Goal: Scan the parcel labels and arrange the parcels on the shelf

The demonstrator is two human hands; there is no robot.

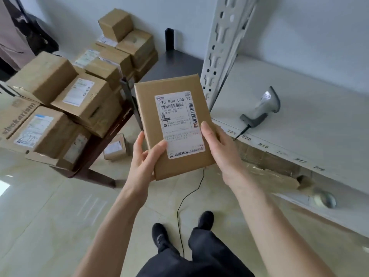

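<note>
A flat brown cardboard parcel (151, 108) is held up in the middle of the view, its white label with barcodes facing me. My left hand (143, 158) grips its lower left corner, thumb on the front face. My right hand (221, 148) grips its lower right edge, thumb lying beside the label. A grey barcode scanner (263, 107) lies on the white shelf (319, 126) to the right, apart from both hands. Its black cable (185, 198) hangs down to the floor.
Several brown parcels (65, 92) are stacked on a dark table (169, 64) at left. One small parcel (114, 147) lies on the tiled floor under it. The shelf's front edge carries number stickers. A white perforated post (223, 47) rises behind the held parcel. More parcels sit on the lower shelf level.
</note>
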